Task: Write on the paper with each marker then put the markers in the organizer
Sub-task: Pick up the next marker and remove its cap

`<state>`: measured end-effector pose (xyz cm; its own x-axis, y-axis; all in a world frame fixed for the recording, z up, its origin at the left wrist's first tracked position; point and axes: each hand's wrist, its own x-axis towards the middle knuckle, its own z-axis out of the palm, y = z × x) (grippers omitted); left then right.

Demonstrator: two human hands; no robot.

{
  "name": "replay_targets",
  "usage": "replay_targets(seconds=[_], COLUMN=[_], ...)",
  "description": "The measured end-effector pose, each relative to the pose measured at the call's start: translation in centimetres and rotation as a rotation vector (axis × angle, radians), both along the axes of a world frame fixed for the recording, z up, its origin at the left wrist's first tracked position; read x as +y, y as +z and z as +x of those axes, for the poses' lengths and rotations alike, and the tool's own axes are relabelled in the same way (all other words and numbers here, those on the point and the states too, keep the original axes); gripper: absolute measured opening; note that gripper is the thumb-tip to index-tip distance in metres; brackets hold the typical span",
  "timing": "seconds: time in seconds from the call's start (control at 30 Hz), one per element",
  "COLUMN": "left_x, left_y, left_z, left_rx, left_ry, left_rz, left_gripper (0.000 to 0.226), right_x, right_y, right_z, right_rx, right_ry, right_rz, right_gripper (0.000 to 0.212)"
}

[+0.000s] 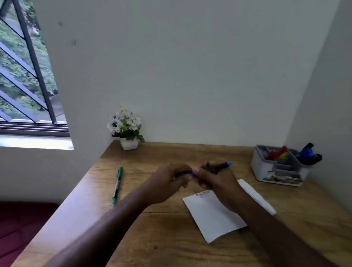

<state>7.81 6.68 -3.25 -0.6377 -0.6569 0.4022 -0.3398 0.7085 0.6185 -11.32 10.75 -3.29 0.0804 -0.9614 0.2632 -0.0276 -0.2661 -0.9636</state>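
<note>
Both hands meet above the wooden surface [137, 249], just beyond the far edge of the paper [214, 215]. The right hand [214, 178] is curled round the dark barrel of a blue marker [219, 166], whose blue end points right toward the organizer [276, 168]; the left hand [169, 181] pinches a blue part at the marker's other end — cap or tip, blur prevents telling which. The paper lies flat, with faint writing along its top edge, partly under the right forearm. A green marker [117, 185] lies on the surface well left of the hands. The organizer stands at the right rear corner, holding red, yellow, blue and dark markers. A potted white flower [126, 128] sits against the back wall.
</note>
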Motion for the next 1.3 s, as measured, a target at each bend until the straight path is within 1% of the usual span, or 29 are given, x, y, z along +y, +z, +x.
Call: replay_targets(seconds=[0.03, 0.1, 0.23, 0.33, 0.4, 0.47, 0.53, 0.6, 0.7, 0.73, 0.8, 0.87, 0.97, 1.03, 1.13, 1.17, 1.23, 1.3], left_x=[0.3, 0.5, 0.8, 0.7, 0.4, -0.2, -1.1, -1.9, -3.0, -3.4, -4.2, -5.0, -5.5, -6.0, -6.7, -6.8, -6.9, -6.9], left_y=[0.0, -0.3, -0.6, -0.3, 0.0, 0.1, -0.4, -0.9, -1.6, -1.8, -2.2, -2.9, -4.0, -4.6, -5.3, -5.3, -5.4, -5.4], left_z=[-0.7, -1.5, -2.3, -2.6, -2.2, -1.3, -0.4, -0.5, -2.1, -2.8, -4.2, -5.4, -6.5, -6.7, -6.3, -6.2, -6.1, -6.1], left_rx=[-0.001, -0.024, -0.071, -0.085, -0.099, -0.107, -0.109, -0.101, -0.102, -0.116, -0.172, -0.207, -0.211, -0.172, -0.133, -0.137, -0.152, -0.163], left_ry=[-0.043, -0.110, -0.239, -0.290, -0.305, -0.258, -0.173, -0.083, 0.031, 0.041, 0.011, -0.039, -0.080, -0.091, -0.125, -0.140, -0.163, -0.168], left_rz=[0.049, 0.143, 0.286, 0.372, 0.458, 0.519, 0.485, 0.428, 0.259, 0.191, 0.100, 0.085, 0.057, 0.063, 0.109, 0.127, 0.151, 0.149], left_gripper=[0.013, 0.014, 0.028, 0.027, 0.023, 0.040, 0.043, 0.035, 0.018, 0.016, 0.017, 0.017, 0.016, 0.017, 0.020, 0.021, 0.023, 0.024], right_x=[0.2, 0.4, 1.1, 1.2, 1.1, 1.0, 0.8, 0.5, 0.1, 0.1, 0.2, 0.1, 0.3, 0.5, 0.5, 0.4, -0.1, -0.4], right_y=[-0.2, -0.7, -1.6, -1.7, -1.3, -0.8, -0.7, -1.4, -2.9, -3.2, -3.5, -4.0, -4.3, -4.3, -3.9, -3.7, -3.4, -3.7], right_z=[-0.4, -1.5, -3.5, -3.9, -4.8, -6.2, -7.0, -6.8, -5.8, -5.7, -5.8, -5.8, -5.7, -5.7, -5.8, -5.9, -6.4, -6.9], right_rx=[0.024, 0.053, 0.043, 0.069, -0.030, -0.216, -0.308, -0.244, -0.161, -0.115, 0.044, 0.207, 0.307, 0.283, 0.158, 0.158, 0.285, 0.410], right_ry=[-0.019, -0.032, 0.018, 0.046, 0.015, -0.027, -0.029, -0.066, -0.165, -0.210, -0.262, -0.293, -0.358, -0.352, -0.280, -0.268, -0.277, -0.300], right_rz=[0.014, 0.043, 0.083, 0.076, 0.083, 0.069, 0.048, 0.048, 0.062, 0.050, 0.000, -0.033, -0.023, -0.007, 0.042, 0.033, -0.024, -0.062], right_gripper=[0.035, 0.040, 0.034, 0.034, 0.029, 0.030, 0.029, 0.029, 0.032, 0.029, 0.025, 0.033, 0.032, 0.027, 0.018, 0.016, 0.008, 0.008])
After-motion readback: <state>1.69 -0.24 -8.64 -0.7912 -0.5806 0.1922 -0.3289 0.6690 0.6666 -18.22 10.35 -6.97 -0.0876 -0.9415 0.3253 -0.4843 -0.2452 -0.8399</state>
